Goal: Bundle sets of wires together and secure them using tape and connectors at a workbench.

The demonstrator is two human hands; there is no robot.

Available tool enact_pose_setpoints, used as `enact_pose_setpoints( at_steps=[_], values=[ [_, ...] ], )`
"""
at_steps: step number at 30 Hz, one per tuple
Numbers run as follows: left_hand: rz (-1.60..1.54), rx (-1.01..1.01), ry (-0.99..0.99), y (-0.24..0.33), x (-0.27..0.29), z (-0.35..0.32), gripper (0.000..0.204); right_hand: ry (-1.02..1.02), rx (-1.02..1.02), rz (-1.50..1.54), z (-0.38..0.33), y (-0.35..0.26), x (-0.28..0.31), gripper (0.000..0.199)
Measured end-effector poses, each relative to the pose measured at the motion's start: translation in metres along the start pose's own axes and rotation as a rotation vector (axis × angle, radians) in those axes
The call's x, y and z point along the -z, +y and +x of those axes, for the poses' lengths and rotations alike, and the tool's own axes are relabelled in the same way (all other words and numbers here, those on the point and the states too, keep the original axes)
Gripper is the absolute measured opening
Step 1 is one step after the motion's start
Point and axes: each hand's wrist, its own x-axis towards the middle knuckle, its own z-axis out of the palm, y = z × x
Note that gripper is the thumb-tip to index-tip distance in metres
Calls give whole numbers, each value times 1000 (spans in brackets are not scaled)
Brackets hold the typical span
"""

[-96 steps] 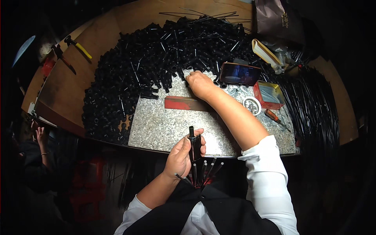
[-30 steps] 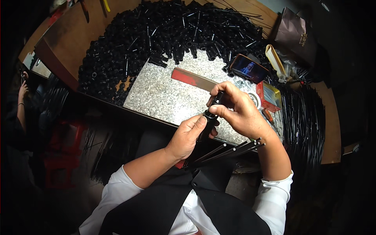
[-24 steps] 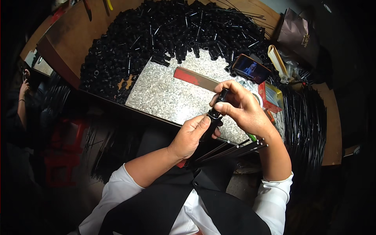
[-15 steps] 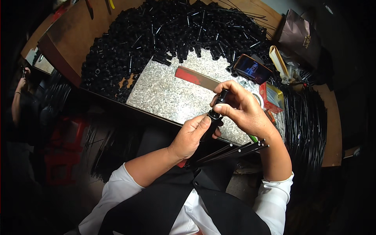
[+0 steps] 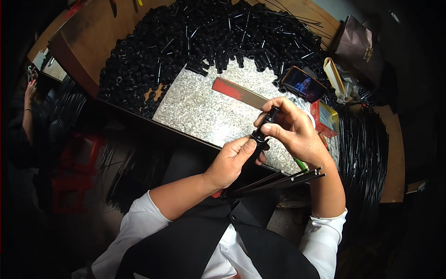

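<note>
Between my two hands is a black tubular part (image 5: 266, 124), tilted with its upper end away from me. My left hand (image 5: 231, 162) is closed round the lower end, thumb pressed along it. My right hand (image 5: 299, 137) pinches the upper end between thumb and fingers. The part's lower end is hidden by my left hand. Below my hands, several thin black rods with pale tips (image 5: 299, 177) stick out across the front of my dark vest. A bar (image 5: 239, 94), red at one end and brown at the other, lies on the speckled worktop (image 5: 186, 109) just beyond.
A large heap of black tubular parts (image 5: 218, 32) covers the back of the table. At right are a lit phone (image 5: 303, 83), a red box (image 5: 326, 118), a dark paper bag (image 5: 357, 51) and a bundle of black rods (image 5: 364, 144). Another person's hand (image 5: 30, 89) shows far left.
The whole view has shifted slightly, so the table's things sit a little further right and lower. Both hands keep hold of the black tubular part, with little other movement.
</note>
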Motion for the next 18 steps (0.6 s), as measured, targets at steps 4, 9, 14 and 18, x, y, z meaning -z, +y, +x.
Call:
enact_pose_setpoints(
  at_steps=[4,9,14,18],
  values=[
    [-4,-5,55,-1,-1,0,38,39,-134,-53,0,-6,-3,33],
    [-35,8,89,-1,-1,-1,37,100,-77,-195,-4,-2,-4,43],
    [-121,-27,135,-4,-1,2,36,44,67,-401,-14,16,-7,43],
    [-155,-6,133,1,-5,3,36,0,4,-391,-16,12,-8,30]
  ],
)
